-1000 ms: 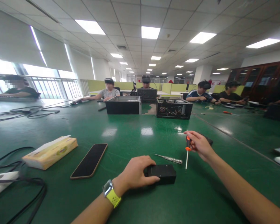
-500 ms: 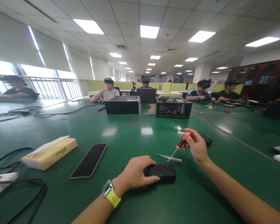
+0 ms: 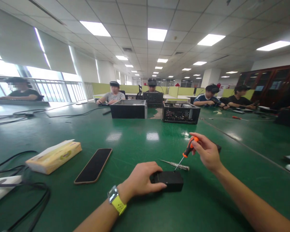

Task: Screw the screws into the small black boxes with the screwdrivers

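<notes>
A small black box-shaped device (image 3: 170,180) lies on the green table, its left end gripped between the thumb and fingers of my left hand (image 3: 145,178). My right hand (image 3: 207,151) pinches the orange and black handle of a screwdriver (image 3: 190,147). The screwdriver leans, its tip meeting the far edge of the device's top. Just behind the device lies a second screwdriver with a clear handle (image 3: 181,166). Another dark object (image 3: 218,148) is mostly hidden behind my right hand.
Left of my hands lie a phone (image 3: 94,166), a tissue pack (image 3: 54,158) and a white power strip (image 3: 4,188) with black cables. Two computer cases (image 3: 128,110) (image 3: 181,113) stand farther back. Several people sit around the far table, and a red-handled screwdriver (image 3: 236,118) lies at right.
The view has shifted slightly. Both hands keep their holds, and the screwdriver tip stays at the device's top; its handle looks slightly turned.
</notes>
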The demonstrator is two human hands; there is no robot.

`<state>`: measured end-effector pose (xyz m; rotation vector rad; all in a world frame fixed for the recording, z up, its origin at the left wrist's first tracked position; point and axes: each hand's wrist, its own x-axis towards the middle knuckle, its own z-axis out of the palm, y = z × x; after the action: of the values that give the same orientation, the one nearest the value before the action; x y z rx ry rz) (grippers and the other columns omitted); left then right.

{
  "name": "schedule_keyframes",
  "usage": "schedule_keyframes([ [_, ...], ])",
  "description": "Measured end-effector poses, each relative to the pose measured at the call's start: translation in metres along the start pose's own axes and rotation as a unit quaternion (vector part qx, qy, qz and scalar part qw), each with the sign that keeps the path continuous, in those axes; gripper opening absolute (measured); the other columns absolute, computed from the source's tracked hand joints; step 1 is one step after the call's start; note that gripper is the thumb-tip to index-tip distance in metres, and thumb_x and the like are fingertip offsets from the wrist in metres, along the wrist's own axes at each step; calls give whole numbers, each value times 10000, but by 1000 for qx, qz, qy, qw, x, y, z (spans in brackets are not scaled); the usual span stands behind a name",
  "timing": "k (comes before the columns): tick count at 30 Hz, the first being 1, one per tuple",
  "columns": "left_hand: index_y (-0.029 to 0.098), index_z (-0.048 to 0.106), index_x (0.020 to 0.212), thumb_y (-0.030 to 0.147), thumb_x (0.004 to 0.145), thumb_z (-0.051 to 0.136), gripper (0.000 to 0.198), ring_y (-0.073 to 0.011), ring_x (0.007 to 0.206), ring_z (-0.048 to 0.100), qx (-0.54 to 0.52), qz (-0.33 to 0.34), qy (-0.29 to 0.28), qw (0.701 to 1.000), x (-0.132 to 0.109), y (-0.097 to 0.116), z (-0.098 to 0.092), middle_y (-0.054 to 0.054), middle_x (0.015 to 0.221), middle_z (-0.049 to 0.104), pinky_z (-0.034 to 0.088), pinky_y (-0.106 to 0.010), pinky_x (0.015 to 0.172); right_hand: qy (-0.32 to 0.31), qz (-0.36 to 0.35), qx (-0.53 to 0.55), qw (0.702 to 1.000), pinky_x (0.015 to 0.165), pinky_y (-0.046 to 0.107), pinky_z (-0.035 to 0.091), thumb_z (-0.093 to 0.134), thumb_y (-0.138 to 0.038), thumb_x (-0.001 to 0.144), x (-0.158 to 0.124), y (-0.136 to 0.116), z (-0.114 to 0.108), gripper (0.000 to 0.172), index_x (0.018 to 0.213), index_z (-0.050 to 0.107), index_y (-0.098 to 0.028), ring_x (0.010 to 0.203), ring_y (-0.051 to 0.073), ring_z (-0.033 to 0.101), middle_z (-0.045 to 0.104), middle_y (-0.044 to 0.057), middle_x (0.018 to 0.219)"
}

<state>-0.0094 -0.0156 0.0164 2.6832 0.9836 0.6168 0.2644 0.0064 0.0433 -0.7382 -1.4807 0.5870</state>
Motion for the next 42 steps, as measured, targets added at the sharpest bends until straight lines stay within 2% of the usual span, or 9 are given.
schedule_keyframes([
  [5,181,656,987,522,772,648,403,-184,762,607,0,-2,7,1000,-1,2,-1,-35,872,655,446,-260,670,-139,2,-64,988,574,251,507,570,-299,885,19,-31,10,342,1217,610,-227,761,152,606,651,39,973],
  [8,186,658,977,514,769,653,389,-184,761,607,1,-4,8,1000,-2,3,-3,-32,866,655,441,-255,663,-272,25,-142,951,660,280,510,583,-287,866,41,-57,12,399,1257,600,-210,820,175,628,680,52,1021],
  [11,185,660,978,508,762,661,388,-186,769,605,0,-2,7,1000,-1,3,-4,-33,867,654,440,-253,664,-339,37,-195,920,682,276,496,637,-318,827,57,-75,14,364,1165,656,-186,785,168,630,704,44,927],
  [13,185,659,985,506,762,663,391,-187,779,604,-2,-1,8,1000,-1,3,-3,-35,874,653,443,-254,672,-331,39,-220,917,612,251,468,685,-375,784,60,-78,17,287,975,698,-160,690,149,603,689,30,797],
  [17,186,655,992,507,770,656,390,-188,788,602,-6,-1,13,1000,-1,2,-1,-38,887,652,444,-255,683,-236,3,-287,928,469,221,333,722,-434,732,55,-70,22,306,678,631,-147,530,103,464,553,-18,583],
  [25,185,661,980,520,780,641,390,-184,760,593,-5,1,8,1000,0,2,-2,-40,859,644,440,-257,672,-323,3,-316,892,616,246,433,560,-263,838,51,-88,11,341,1154,668,-191,671,137,564,667,22,831],
  [30,181,656,988,506,778,648,386,-187,776,599,-9,-1,8,1000,-1,3,-2,-43,876,651,447,-258,685,-309,-10,-361,880,644,258,423,625,-436,816,46,-93,14,329,1028,723,-204,736,169,600,697,40,873],
  [33,180,656,987,504,775,650,387,-187,777,600,-8,-3,7,1000,-1,4,-3,-42,877,653,446,-254,679,-290,3,-392,873,571,251,378,599,-529,817,45,-92,18,378,961,734,-206,636,152,571,683,23,746],
  [42,184,657,1000,518,776,644,403,-187,780,603,-6,-5,3,1000,-1,3,-4,-43,882,654,454,-258,690,-275,-21,-397,876,551,244,375,596,-326,817,49,-87,17,282,1059,653,-195,583,134,537,638,2,705],
])
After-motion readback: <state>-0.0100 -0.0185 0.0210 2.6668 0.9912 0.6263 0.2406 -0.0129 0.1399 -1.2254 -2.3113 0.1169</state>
